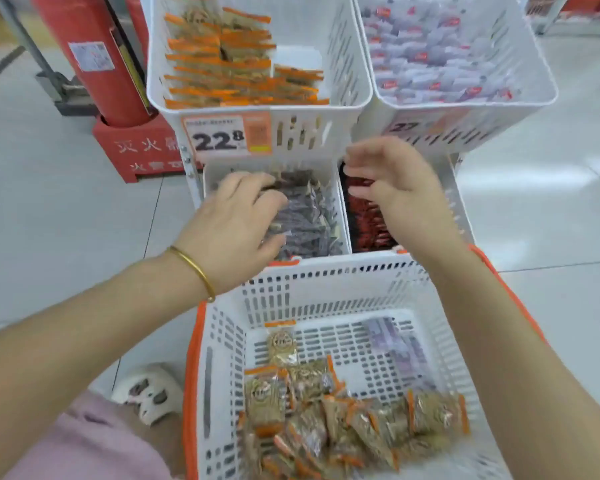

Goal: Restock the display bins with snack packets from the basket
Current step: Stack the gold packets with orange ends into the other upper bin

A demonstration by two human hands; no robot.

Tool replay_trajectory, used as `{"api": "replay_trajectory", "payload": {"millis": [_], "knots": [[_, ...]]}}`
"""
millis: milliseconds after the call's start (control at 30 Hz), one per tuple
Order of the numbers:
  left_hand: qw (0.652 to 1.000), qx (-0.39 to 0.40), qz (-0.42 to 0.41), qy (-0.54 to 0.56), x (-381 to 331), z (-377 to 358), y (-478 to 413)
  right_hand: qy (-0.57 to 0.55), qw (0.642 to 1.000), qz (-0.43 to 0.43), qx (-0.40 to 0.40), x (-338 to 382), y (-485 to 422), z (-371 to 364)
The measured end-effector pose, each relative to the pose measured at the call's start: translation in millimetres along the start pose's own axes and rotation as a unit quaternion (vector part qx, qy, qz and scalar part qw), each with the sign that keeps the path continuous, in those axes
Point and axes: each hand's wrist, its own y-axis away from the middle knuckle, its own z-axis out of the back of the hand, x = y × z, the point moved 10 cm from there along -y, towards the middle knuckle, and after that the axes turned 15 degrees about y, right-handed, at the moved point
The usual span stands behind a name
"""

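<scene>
The white basket (291, 296) with an orange rim is sitting nearest, holding brown snack packets (326, 410) on its floor. Beyond it, the lower left bin (215, 171) and lower right bin (454, 202) are standing side by side. The left hand (236, 220) is lying over grey packets (305, 220), fingers spread loosely. The right hand (395, 188) is hovering over red packets (364, 223), fingers curling; whether they are gripping any is lost in blur.
</scene>
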Motion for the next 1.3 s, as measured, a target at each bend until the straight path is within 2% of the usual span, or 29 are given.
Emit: {"api": "replay_trajectory", "payload": {"millis": [67, 167, 267, 333, 433, 567, 633, 767, 833, 967, 1133, 1167, 1300], "knots": [[0.998, 0.060, 0.002, -0.012, -5, -32, 23, 0.003, 0.992, -0.088, 0.089, -55, 50, -43], [0.990, 0.138, 0.021, -0.012, -4, -69, 53, 0.083, 0.946, -0.193, 0.247, -143, 116, -115], [0.982, 0.184, 0.042, -0.021, -2, -88, 72, 0.211, 0.877, -0.219, 0.372, -207, 170, -166], [0.977, 0.204, 0.048, -0.021, -2, -97, 79, 0.298, 0.826, -0.205, 0.432, -235, 201, -189], [0.973, 0.224, 0.054, -0.022, 2, -104, 81, 0.398, 0.779, -0.160, 0.457, -255, 227, -210], [0.970, 0.231, 0.071, -0.017, 15, -108, 78, 0.501, 0.742, -0.118, 0.430, -262, 228, -217], [0.968, 0.239, 0.076, -0.016, 18, -111, 76, 0.492, 0.752, -0.117, 0.423, -264, 220, -215], [0.969, 0.236, 0.076, -0.003, 20, -109, 68, 0.284, 0.843, -0.221, 0.400, -267, 194, -198], [0.970, 0.228, 0.083, 0.010, 22, -107, 65, 0.236, 0.866, -0.230, 0.377, -257, 177, -199], [0.971, 0.222, 0.091, 0.023, 24, -102, 62, 0.237, 0.860, -0.253, 0.375, -245, 172, -242], [0.969, 0.221, 0.103, 0.032, 29, -101, 62, 0.120, 0.875, -0.376, 0.282, -236, 188, -270], [0.969, 0.221, 0.105, 0.034, 30, -101, 62, 0.101, 0.878, -0.381, 0.271, -233, 191, -272], [0.966, 0.227, 0.117, 0.037, 33, -103, 60, 0.145, 0.890, -0.354, 0.248, -223, 186, -252]]}}
